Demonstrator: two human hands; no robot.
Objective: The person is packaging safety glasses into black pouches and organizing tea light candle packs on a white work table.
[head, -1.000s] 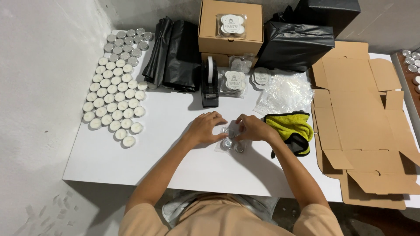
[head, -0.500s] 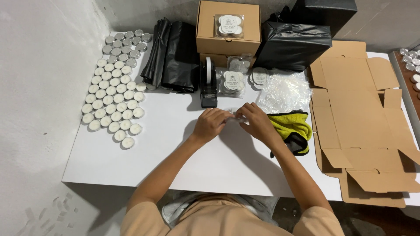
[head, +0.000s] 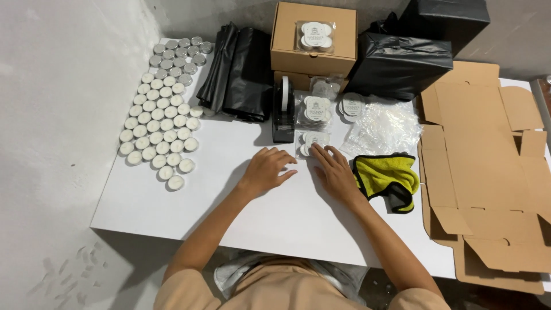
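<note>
Head view: a light, slippery clear packet of candles (head: 310, 143), just right of the tape dispenser (head: 283, 112), is touched by the right hand (head: 334, 172) with fingers extended. The left hand (head: 267, 168) rests spread and empty. The packet is judged best gripped at its edges.

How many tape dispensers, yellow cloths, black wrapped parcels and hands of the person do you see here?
Tape dispenser: 1
Yellow cloth: 1
Black wrapped parcels: 2
Hands: 2, left hand and right hand
Total: 6

On the white table (head: 172, 206), the left hand (head: 267, 169) lies flat with spread fingers while the right hand (head: 334, 172) touches a clear packet of candles (head: 313, 142) just in front of the tape dispenser (head: 282, 112), beside a yellow cloth (head: 387, 175) and rows of tealights (head: 160, 123).
</note>
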